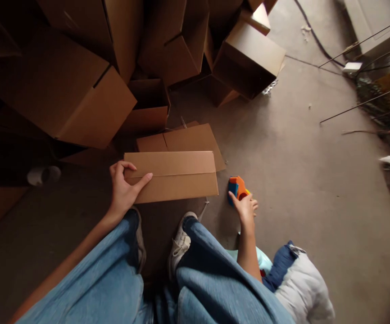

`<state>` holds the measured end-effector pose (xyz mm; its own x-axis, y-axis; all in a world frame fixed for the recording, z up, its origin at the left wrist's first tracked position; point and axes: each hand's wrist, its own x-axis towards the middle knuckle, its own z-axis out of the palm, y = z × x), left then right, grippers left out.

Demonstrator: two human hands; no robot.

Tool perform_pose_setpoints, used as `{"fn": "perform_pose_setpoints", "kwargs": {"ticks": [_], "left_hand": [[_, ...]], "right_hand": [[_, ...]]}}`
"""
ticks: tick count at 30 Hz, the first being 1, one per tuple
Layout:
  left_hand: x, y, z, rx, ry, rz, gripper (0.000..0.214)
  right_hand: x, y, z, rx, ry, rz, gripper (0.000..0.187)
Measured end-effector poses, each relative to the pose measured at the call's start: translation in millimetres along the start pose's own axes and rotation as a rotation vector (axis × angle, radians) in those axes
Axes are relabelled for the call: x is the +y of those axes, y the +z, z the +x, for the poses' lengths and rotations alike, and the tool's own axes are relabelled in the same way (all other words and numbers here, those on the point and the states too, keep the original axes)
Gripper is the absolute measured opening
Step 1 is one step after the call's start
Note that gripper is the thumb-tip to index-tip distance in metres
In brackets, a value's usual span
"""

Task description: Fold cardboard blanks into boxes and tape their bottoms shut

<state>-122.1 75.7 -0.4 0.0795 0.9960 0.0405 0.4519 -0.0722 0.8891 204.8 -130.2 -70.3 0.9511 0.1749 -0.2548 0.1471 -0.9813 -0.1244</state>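
Note:
A closed, long cardboard box (174, 180) lies in front of my feet, a seam running along its top. My left hand (124, 186) grips its left end, thumb pressed on the top face and fingers curled by the edge. To the right of the box is an orange and blue tape dispenser (238, 186). My right hand (245, 204) is closed around its near side, with the thumb by the blue part and the other fingers at the right, partly hidden.
Behind the box lies a flattened cardboard piece (191, 137). Large open cartons (90, 99) are piled at the back left. A tape roll (43, 175) sits on the left. Grey and navy cloth (296, 279) lies at lower right; wires and clutter (384, 94) line the right side.

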Motion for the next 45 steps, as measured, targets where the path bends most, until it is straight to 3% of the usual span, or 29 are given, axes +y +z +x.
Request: {"fn": "perform_pose_setpoints", "kwargs": {"ticks": [2,5,10,14,18,22,26,30,32,35,39,45], "left_hand": [[1.3,0.0,-0.3,0.001,0.001,0.0,0.04],[3.0,-0.4,-0.4,0.001,0.0,-0.001,0.041],[2.5,0.2,-0.3,0.002,-0.007,-0.009,0.04],[1.1,1.2,-0.2,0.005,-0.003,-0.005,0.04],[0.9,1.6,-0.1,0.007,0.006,-0.011,0.04],[1.1,1.8,-0.2,0.012,0.01,-0.006,0.04],[2.2,1.8,0.0,0.008,0.004,-0.01,0.04],[2.3,2.2,0.4,0.004,-0.008,-0.012,0.041],[0.9,2.6,0.4,0.004,-0.009,-0.013,0.04],[-1.4,3.2,0.3,0.007,0.007,-0.021,0.038],[-3.1,4.3,0.2,-0.005,0.028,-0.018,0.038],[-8.7,2.5,-6.7,-0.008,0.036,-0.045,0.033]], "right_hand": [[16.5,14.6,4.0,-0.027,0.051,-0.066,0.073],[28.2,32.3,4.2,-0.037,0.008,-0.06,0.054],[31.2,48.7,13.4,-0.019,0.024,0.027,0.054],[28.9,38.7,26.5,0.033,0.021,0.176,0.048],[18.5,7.8,40.9,0.099,0.005,0.409,0.046],[-13.2,-33.7,39.6,0.116,-0.077,0.676,0.039],[-71.3,-92.5,-1.7,0.119,-0.332,1.14,0.032],[-132.3,-141.4,-66.4,-0.118,-0.591,1.049,0.045],[-156.9,-145.8,-90.2,-0.278,-0.699,0.953,0.05],[-183.1,-130.6,-105.7,-0.429,-0.825,0.853,0.058],[-197.2,-110.3,-106.2,-0.444,-0.891,0.787,0.062],[-193.9,-113.2,-111.4,-0.426,-0.937,0.721,0.058]]}}
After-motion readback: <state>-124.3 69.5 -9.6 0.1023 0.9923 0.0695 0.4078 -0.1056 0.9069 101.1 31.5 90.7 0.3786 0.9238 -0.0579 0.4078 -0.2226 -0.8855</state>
